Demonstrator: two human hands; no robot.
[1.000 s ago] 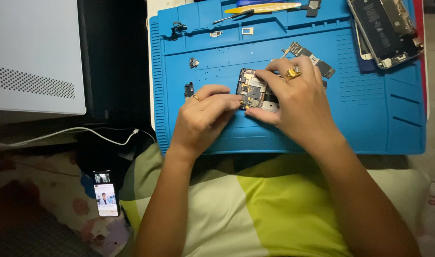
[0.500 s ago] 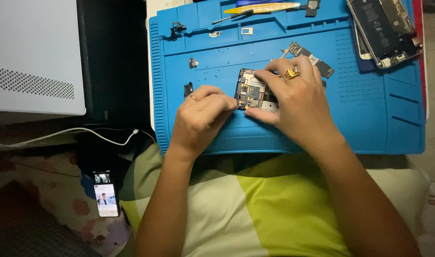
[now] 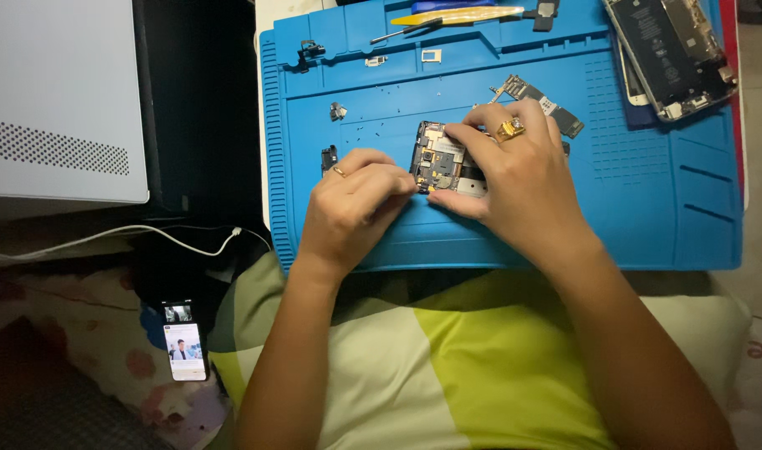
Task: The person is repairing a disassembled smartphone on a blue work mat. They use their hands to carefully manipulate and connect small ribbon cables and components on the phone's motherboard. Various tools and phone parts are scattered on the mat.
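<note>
Blue and ridged, our work mat fills the upper middle of the head view, lying on a yellow and white cushion across our lap. At its centre sits a small phone board, dark with metal shields and tiny parts, flat on the mat.

Our right hand, with a gold ring, curls over the board's right side; fingertips and thumb pinch its top and lower edges, so it is closed on the board. Our left hand, wearing a thin ring, is bent into a loose fist, its fingertips meeting the board's left lower edge; we cannot tell whether they grip anything.

Behind the right hand lies a long narrow circuit strip, partly covered by the knuckles. At the mat's top edge rests a yellow pry tool beside a thin screwdriver. An opened phone lies at the top right corner, its insides showing. Small dark parts sit left of our left hand.

Left of the mat stands a white perforated case, with a white cable below it. A lit phone lies on flowered cloth at the lower left.
</note>
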